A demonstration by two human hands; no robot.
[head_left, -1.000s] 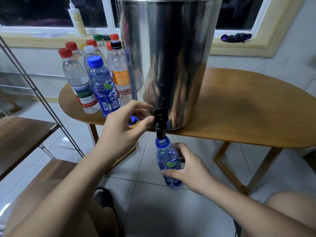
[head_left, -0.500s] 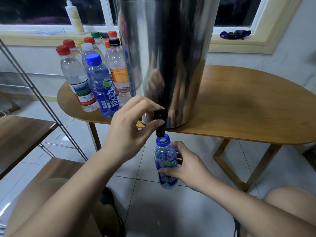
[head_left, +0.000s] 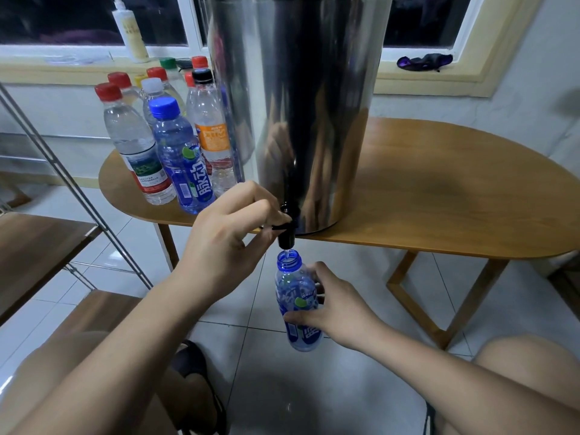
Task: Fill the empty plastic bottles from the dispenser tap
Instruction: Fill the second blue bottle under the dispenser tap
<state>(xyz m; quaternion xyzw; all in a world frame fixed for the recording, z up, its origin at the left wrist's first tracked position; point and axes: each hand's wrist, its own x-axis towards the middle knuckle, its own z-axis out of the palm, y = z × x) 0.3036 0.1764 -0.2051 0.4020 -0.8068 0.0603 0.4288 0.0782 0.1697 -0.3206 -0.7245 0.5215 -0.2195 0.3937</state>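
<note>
A tall steel dispenser [head_left: 314, 105] stands on the wooden table [head_left: 439, 196], its black tap [head_left: 287, 235] over the front edge. My left hand [head_left: 229, 233] pinches the tap's lever, which is turned down sideways. A thin stream of water falls into an uncapped blue bottle [head_left: 296, 301] held upright just below the spout. My right hand [head_left: 335, 304] grips that bottle around its middle from the right. Several capped bottles [head_left: 175, 142] stand on the table left of the dispenser, the nearest a blue one with a blue cap.
A metal-framed wooden shelf [head_left: 34, 246] stands at the left, with a slanted steel rod [head_left: 78, 189]. A squeeze bottle [head_left: 130, 32] and a dark cloth [head_left: 425, 61] lie on the windowsill. Tiled floor and my knees fill the foreground.
My left hand has closed on the tap lever and pushed it down. Water now runs into the bottle. My right hand has lowered the bottle slightly below the spout.
</note>
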